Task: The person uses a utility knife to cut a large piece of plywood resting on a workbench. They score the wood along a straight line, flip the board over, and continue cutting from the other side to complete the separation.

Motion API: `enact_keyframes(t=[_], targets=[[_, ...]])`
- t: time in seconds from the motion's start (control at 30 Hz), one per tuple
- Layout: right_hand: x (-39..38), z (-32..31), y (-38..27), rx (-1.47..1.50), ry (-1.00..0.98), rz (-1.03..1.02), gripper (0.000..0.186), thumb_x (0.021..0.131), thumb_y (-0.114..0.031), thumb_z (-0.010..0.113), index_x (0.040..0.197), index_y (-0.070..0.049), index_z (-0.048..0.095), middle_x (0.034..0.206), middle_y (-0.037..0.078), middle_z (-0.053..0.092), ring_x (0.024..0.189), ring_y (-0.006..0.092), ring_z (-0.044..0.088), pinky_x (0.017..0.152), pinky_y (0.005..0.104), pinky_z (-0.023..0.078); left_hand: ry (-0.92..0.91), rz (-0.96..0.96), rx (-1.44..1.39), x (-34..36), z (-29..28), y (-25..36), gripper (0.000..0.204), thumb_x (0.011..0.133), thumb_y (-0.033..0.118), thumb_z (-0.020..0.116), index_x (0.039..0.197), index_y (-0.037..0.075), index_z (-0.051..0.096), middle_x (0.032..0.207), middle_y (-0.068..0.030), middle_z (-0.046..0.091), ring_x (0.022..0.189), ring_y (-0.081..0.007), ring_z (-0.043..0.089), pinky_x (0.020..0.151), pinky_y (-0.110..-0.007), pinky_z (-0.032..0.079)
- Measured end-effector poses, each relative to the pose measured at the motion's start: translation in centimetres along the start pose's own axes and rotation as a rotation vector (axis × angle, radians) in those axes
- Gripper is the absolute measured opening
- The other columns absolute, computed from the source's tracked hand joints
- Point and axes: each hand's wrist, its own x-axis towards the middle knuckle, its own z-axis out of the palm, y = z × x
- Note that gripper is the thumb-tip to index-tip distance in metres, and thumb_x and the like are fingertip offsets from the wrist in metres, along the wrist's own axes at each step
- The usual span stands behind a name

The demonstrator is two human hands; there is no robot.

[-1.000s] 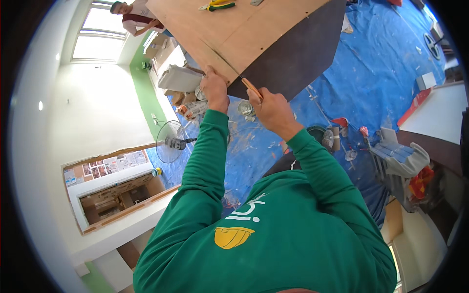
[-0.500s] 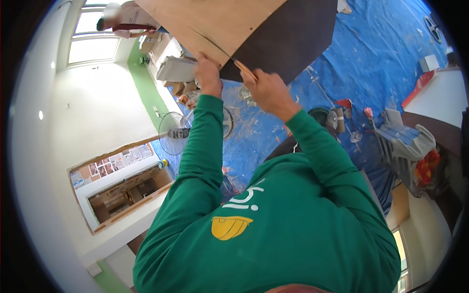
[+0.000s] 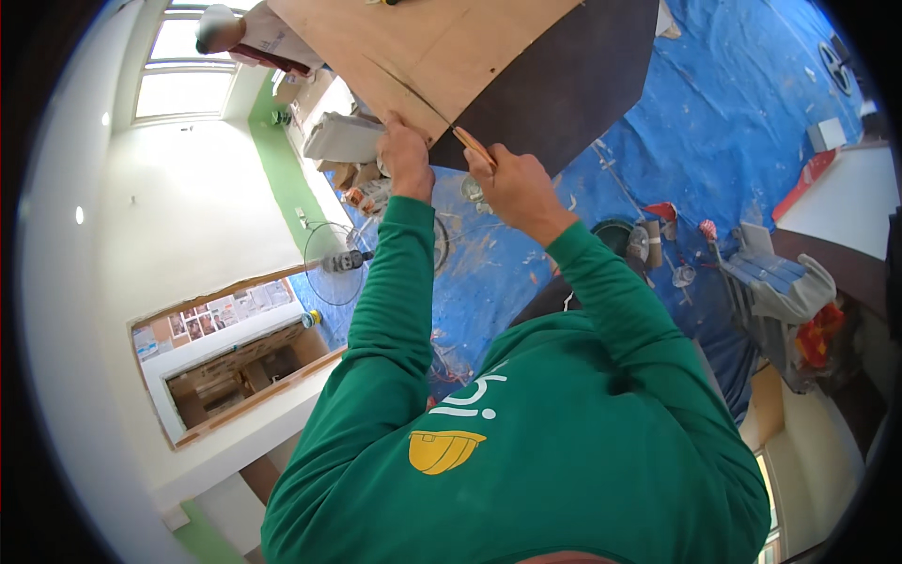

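A tan wooden board (image 3: 423,42) stretches ahead of me at the top of the view, with a dark brown panel (image 3: 554,85) along its right side. My right hand (image 3: 517,188) is closed around the orange-brown wooden handle of a hand saw (image 3: 474,146). The saw's long, thin, dark blade lies along the tan board, pointing forward and left; its teeth cannot be made out. At the board's near corner, my left hand (image 3: 406,160) grips the edge, with fingers partly hidden and one digit on top.
A person (image 3: 268,38) stands beyond the board at far left. Blue sheeting (image 3: 695,103) covers the floor. A wire-cage fan (image 3: 338,263) stands left of my left forearm, and a grey cloth-draped chair (image 3: 775,282) is at right. Wrapped material (image 3: 340,136) lies beyond my left hand.
The board, both hands and the saw sit slightly lower in the view. The saw remains in my right hand, and my left hand keeps its hold on the board.
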Motion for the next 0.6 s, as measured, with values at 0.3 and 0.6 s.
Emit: enact_keyframes(t=[0.3,0.6], targets=[[-11.8,-5.0,4.1,0.098,-0.132,0.074,0.036,0.108,-0.040,0.059,0.108,-0.005,0.068,0.082,0.025,0.072,0.077,0.0464,0.072,0.068,0.0583,0.055,0.033,0.010,-0.061,2.2,-2.0,-3.3,0.062,0.113,0.040,0.051,0.127,-0.019,0.065,0.123,-0.0235,0.073,0.108,-0.0284,0.069,0.092,-0.038,0.054],[-0.6,0.3,1.2,-0.079,-0.053,-0.074,0.022,0.107,-0.026,0.061,0.120,-0.012,0.070,0.105,0.015,0.074,0.074,0.0424,0.072,0.069,0.0538,0.058,0.008,0.026,0.060,-0.1,-1.1,-0.7,0.064,0.112,0.044,0.051,0.123,-0.017,0.066,0.118,-0.0223,0.074,0.100,-0.0278,0.071,0.086,-0.037,0.055]])
